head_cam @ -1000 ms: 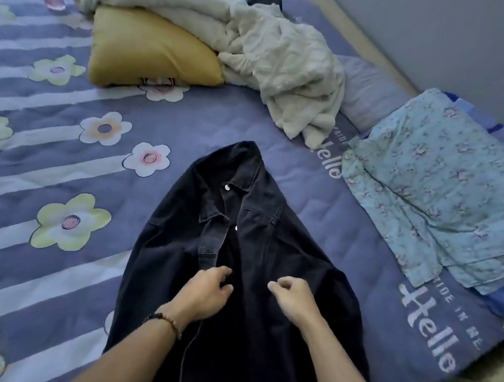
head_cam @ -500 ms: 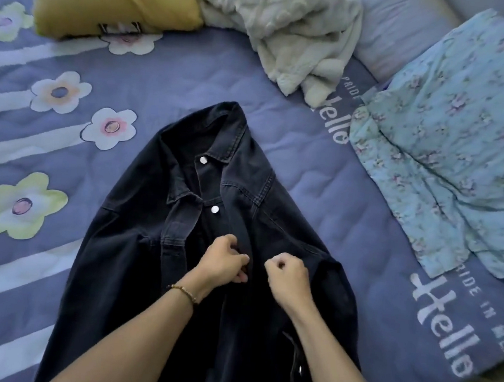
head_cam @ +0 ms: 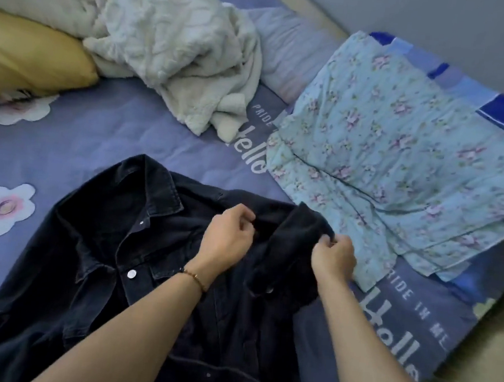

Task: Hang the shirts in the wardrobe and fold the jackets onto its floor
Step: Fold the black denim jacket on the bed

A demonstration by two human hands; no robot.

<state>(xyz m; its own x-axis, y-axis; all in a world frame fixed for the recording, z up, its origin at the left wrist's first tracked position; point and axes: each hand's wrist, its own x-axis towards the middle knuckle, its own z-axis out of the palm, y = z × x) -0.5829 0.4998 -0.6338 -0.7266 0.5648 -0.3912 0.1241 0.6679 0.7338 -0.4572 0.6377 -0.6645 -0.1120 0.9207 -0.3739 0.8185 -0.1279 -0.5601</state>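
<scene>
**Supervisor:** Head view. Where was the garment, and what were the hands doing?

**Operator:** I saw the black denim jacket (head_cam: 91,268) lying front-up on the bed (head_cam: 112,136), collar pointing away from me. My left hand (head_cam: 225,240) had its fingers curled, pinching the cloth near the chest. My right hand (head_cam: 334,257) pinched the edge of the jacket's right-hand side, which was raised and turned inward over the body.

**Supervisor:** Handling properties?

**Operator:** I judged the denim heavy and fairly stiff: it would hold a crease and not slip, but thick seams would resist a tight fold. It was not fragile. Metal buttons (head_cam: 131,273) showed on the front.

**Supervisor:** Recommended hold?

**Operator:** I judged seams and shoulder edges best, with both hands spaced apart so the panel turned over flat.

**Supervisor:** Other items in this view?

**Operator:** A floral garment (head_cam: 398,173) lay just beside the jacket, and a pale blanket (head_cam: 172,46) and yellow pillow (head_cam: 27,58) farther off. No wardrobe was visible.
</scene>
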